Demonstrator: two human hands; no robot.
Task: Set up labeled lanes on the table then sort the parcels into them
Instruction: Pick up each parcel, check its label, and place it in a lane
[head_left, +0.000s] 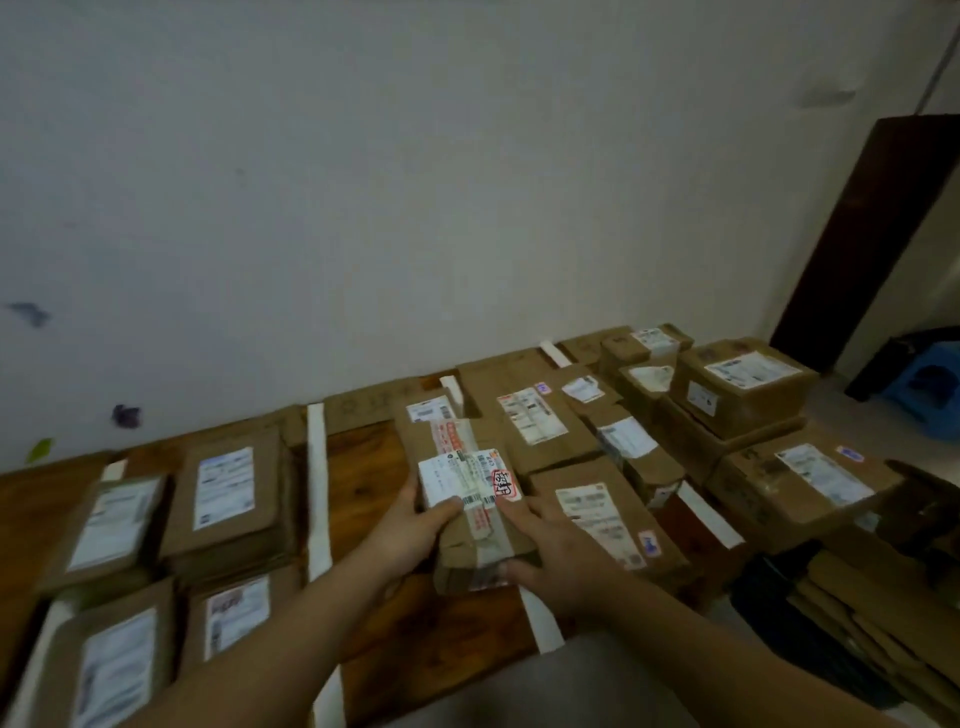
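A brown cardboard parcel (470, 499) with white labels and a red-marked sticker lies in the middle lane of the wooden table (363, 488). My left hand (415, 525) grips its left edge, thumb on top. My right hand (556, 551) holds its right near corner. White tape strips (318, 488) run front to back and split the table into lanes. A cardboard lane label (371, 408) stands against the wall. Flat parcels (228, 493) fill the left lane, and boxes (540, 421) fill the lanes to the right.
Stacked bigger boxes (743, 384) crowd the table's right end. Flattened cardboard (872, 608) lies beyond the right edge on a dark surface. A dark wooden board (872, 228) leans at the wall, with a blue stool (930, 384) below it. The white wall runs right behind the table.
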